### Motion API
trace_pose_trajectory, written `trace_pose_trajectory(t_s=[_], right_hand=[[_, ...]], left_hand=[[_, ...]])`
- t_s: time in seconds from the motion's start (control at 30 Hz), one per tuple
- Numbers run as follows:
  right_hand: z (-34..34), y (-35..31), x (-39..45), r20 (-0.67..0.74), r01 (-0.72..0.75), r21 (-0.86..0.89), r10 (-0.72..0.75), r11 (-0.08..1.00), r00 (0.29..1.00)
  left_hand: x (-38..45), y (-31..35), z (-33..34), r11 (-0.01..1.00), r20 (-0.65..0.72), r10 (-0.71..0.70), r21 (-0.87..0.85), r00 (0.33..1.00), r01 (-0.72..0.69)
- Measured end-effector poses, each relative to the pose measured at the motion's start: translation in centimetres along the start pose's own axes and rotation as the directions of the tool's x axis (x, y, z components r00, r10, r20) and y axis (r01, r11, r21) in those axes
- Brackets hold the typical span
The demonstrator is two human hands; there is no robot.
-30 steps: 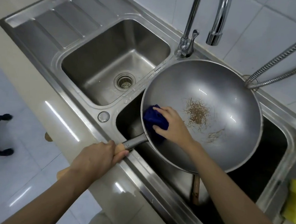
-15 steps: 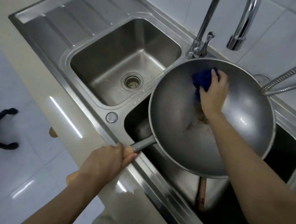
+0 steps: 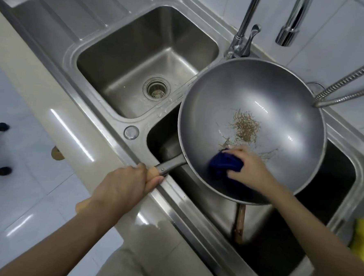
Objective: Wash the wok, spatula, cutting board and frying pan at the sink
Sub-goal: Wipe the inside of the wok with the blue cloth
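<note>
At a stainless-steel double sink [image 3: 45, 20], we see the left hand [image 3: 122, 185] curled tight around the wooden end of the wok handle [image 3: 171, 166], thumb pressed along its side, holding the wok [image 3: 254, 95] tilted over the right basin [image 3: 331, 185]. The right hand [image 3: 247, 165] presses a dark blue cloth [image 3: 224, 168] against the wok's near inner wall, fingers bent over the bunched fabric. A patch of brown residue [image 3: 244, 125] clings to the wok's middle, just beyond the cloth. We can read no brand or writing anywhere. Under the wok's near rim, a wooden handle [image 3: 239, 224] lies in the right basin; what it belongs to is hidden. The left basin [image 3: 139, 56] with its drain strainer [image 3: 156, 90] lies open beside the wok. The wok's far rim sits close under the faucet [image 3: 244, 35], and a metal hose [image 3: 350, 84] crosses near its right edge. A yellow cloth [image 3: 363, 240] lies at the sink's right edge.
</note>
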State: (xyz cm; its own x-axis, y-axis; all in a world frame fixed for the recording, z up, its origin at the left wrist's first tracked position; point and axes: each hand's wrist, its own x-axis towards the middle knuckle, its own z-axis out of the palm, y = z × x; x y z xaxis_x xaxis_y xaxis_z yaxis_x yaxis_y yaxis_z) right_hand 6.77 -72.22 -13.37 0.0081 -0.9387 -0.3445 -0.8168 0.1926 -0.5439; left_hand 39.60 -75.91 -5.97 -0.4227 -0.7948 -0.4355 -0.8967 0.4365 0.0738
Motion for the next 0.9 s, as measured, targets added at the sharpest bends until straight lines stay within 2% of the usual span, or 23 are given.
trace_pose_trajectory(t_s=[0.07,0.13,0.2,0.23,0.33,0.4,0.5,0.57,0.67,0.73,0.77,0.83,0.9], right_hand=[[-2.4,3.2,0.7,-0.150,-0.087,-0.234,0.053,0.968,0.987],[-5.4,5.3,2.3,-0.342,-0.219,-0.431,0.066,0.875,0.937],[-7.8,5.8,4.3,-0.465,-0.295,-0.510,0.030,0.808,0.885],[-8.6,5.5,5.4,-0.481,-0.286,-0.521,0.001,0.804,0.877],[-8.2,4.0,8.8,-0.451,-0.162,-0.447,-0.066,0.880,0.890],[-6.0,2.0,10.1,-0.397,-0.033,-0.258,-0.075,0.966,0.915],[-1.2,-2.8,8.8,-0.264,0.131,-0.004,-0.127,0.991,0.956],[1.3,-5.7,6.2,-0.205,0.148,0.215,-0.104,0.965,0.973],[2.8,-7.0,1.5,-0.126,0.024,0.469,0.040,0.883,0.991],[2.4,-5.7,-1.2,-0.026,-0.053,0.473,0.075,0.879,0.997],[1.7,-4.9,-2.3,0.020,-0.081,0.421,0.080,0.904,0.997],[-0.2,-2.6,-3.5,0.073,-0.105,0.219,0.091,0.970,0.993],[-2.7,0.2,-3.5,0.073,-0.146,0.033,0.144,0.989,0.987]], left_hand=[[-0.1,0.1,0.0,1.000,-0.002,-0.005,-0.017,1.000,0.005],[-0.1,0.1,-0.1,1.000,-0.011,-0.007,-0.022,1.000,0.007],[-0.1,0.0,0.0,1.000,-0.030,-0.005,-0.020,1.000,0.004],[-0.1,0.0,0.0,1.000,-0.034,-0.007,-0.025,0.999,0.006],[-0.1,0.0,0.1,0.999,-0.040,-0.016,-0.033,0.999,0.015],[-0.2,0.2,-0.1,0.999,-0.031,-0.028,-0.019,0.999,0.028],[-0.2,0.4,-0.3,0.999,-0.016,-0.035,0.019,0.999,0.035],[-0.2,0.4,-0.4,0.999,-0.009,-0.039,0.022,0.999,0.039],[-0.2,0.4,-0.4,0.999,0.001,-0.037,0.034,0.999,0.037],[-0.2,0.3,-0.5,0.999,0.009,-0.031,0.037,0.999,0.031],[-0.2,0.3,-0.5,0.999,0.014,-0.032,0.032,0.999,0.031],[-0.2,0.3,-0.6,0.999,0.023,-0.034,0.025,0.999,0.034],[-0.2,0.3,-0.6,0.999,0.031,-0.037,0.019,0.999,0.036]])
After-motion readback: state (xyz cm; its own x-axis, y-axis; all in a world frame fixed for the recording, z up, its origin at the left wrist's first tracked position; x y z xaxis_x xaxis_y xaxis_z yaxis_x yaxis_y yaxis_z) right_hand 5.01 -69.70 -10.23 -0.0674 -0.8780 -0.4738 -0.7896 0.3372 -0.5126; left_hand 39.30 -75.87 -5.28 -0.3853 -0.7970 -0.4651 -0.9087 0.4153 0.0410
